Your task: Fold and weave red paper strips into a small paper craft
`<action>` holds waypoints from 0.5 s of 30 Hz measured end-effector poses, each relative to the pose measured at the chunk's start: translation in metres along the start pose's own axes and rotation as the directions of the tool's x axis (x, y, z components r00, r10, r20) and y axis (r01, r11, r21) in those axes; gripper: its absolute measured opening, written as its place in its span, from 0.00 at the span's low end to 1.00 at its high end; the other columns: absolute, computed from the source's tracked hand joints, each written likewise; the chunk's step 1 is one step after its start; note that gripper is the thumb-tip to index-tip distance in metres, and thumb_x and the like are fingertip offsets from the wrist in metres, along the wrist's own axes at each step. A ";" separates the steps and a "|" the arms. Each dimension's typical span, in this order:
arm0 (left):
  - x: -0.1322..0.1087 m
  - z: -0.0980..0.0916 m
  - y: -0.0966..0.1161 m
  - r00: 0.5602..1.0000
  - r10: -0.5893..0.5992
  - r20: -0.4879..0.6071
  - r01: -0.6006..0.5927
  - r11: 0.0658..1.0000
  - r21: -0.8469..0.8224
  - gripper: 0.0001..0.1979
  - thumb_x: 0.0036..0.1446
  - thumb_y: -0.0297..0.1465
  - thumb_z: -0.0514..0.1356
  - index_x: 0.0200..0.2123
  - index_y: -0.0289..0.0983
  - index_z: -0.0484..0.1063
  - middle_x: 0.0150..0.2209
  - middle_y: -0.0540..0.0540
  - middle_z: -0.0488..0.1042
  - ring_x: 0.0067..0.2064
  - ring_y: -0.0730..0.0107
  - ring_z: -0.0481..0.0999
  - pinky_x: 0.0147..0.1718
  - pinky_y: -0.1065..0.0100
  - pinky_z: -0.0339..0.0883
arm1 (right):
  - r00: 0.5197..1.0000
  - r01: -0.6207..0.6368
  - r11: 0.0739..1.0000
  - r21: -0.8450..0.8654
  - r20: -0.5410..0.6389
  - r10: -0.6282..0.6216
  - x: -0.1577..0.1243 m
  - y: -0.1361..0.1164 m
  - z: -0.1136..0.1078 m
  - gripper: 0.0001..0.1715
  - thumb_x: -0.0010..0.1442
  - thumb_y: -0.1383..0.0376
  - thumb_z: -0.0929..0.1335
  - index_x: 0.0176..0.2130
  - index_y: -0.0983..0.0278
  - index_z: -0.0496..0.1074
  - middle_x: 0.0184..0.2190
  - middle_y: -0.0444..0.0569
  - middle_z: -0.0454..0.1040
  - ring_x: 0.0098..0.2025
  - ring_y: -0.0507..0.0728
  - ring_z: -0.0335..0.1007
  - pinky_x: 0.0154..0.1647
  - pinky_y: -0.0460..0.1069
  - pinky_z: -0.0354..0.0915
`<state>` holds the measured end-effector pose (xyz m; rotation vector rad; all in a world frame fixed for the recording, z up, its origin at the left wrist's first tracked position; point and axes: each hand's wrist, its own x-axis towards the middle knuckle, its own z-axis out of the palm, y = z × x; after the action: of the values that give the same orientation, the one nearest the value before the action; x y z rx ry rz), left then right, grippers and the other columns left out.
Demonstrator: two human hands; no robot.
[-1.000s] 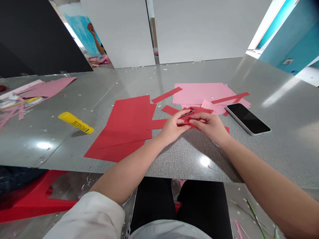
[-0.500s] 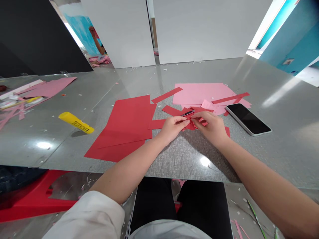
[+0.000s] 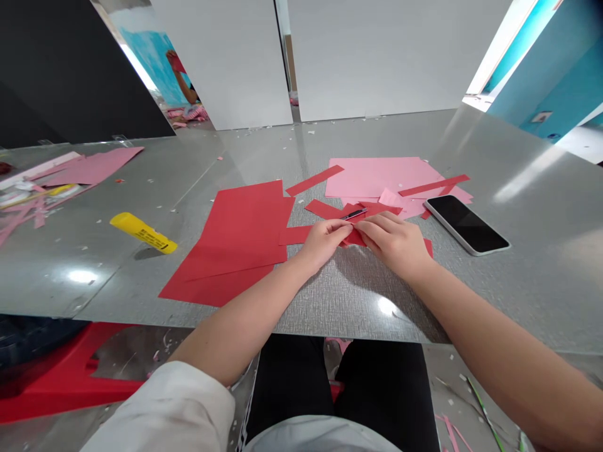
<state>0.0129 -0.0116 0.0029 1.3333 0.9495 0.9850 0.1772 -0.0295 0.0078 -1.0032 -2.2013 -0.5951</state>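
Observation:
My left hand (image 3: 326,242) is closed in a pinch on a small piece of red paper (image 3: 354,237) above the table. Close against it, my right hand (image 3: 394,242) has its fingers bent and pressed on the same piece, so most of the paper is hidden. Just beyond my fingertips a slim dark cutter (image 3: 354,214) lies on several red scraps (image 3: 324,209). To the left, large red sheets (image 3: 245,226) overlap, and a red strip (image 3: 294,235) reaches from them toward my left hand.
A phone (image 3: 467,224) lies to the right of my hands. Behind them are pink sheets (image 3: 377,174) with red strips (image 3: 436,185) on top. A yellow tube (image 3: 144,232) stands out at the left. White panels (image 3: 400,56) rise at the back, and another person's arm (image 3: 184,81) shows through a gap.
My right hand has turned slightly and moved a little left, its fingers now lying over the red piece beside my left fingertips. My left hand stays nearly in place.

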 end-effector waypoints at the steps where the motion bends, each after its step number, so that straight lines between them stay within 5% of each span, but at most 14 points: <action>1: 0.000 0.000 -0.001 1.000 0.007 0.001 -0.007 1.000 0.003 0.10 0.52 0.35 0.58 0.29 0.34 0.74 0.26 0.47 0.72 0.27 0.76 0.68 0.29 0.71 0.62 | 1.000 -0.004 1.000 0.010 0.007 0.004 0.000 0.000 0.000 0.11 0.59 0.70 0.62 0.37 0.64 0.72 0.32 0.47 0.77 0.33 0.54 0.69 0.27 0.46 0.61; 7: 0.002 -0.005 -0.005 0.995 0.097 0.013 -0.097 0.985 0.143 0.14 0.55 0.39 0.55 0.32 0.34 0.73 0.26 0.48 0.70 0.27 0.76 0.67 0.28 0.71 0.62 | 0.978 -0.207 0.941 0.266 0.049 0.201 0.001 -0.003 0.000 0.11 0.59 0.67 0.62 0.37 0.63 0.73 0.33 0.48 0.77 0.35 0.55 0.70 0.32 0.48 0.65; 11: 0.001 -0.006 -0.004 0.979 0.204 -0.019 -0.188 0.931 0.314 0.14 0.57 0.38 0.53 0.33 0.35 0.72 0.29 0.47 0.72 0.30 0.74 0.68 0.30 0.71 0.61 | 0.850 -0.513 0.672 0.534 0.203 0.487 0.004 -0.004 -0.001 0.10 0.57 0.62 0.64 0.33 0.63 0.73 0.31 0.47 0.76 0.30 0.53 0.70 0.31 0.48 0.66; 15: 0.000 -0.005 -0.002 0.975 0.221 0.011 -0.205 0.883 0.421 0.14 0.58 0.37 0.51 0.33 0.35 0.72 0.29 0.47 0.72 0.30 0.73 0.68 0.30 0.71 0.61 | 0.741 -0.655 0.452 0.606 0.396 0.543 0.007 -0.003 -0.001 0.11 0.54 0.59 0.66 0.28 0.63 0.73 0.27 0.46 0.75 0.29 0.53 0.69 0.32 0.49 0.66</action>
<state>0.0086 -0.0101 0.0009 1.8191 1.1021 1.0064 0.1719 -0.0287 0.0130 -1.2731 -1.7071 0.6762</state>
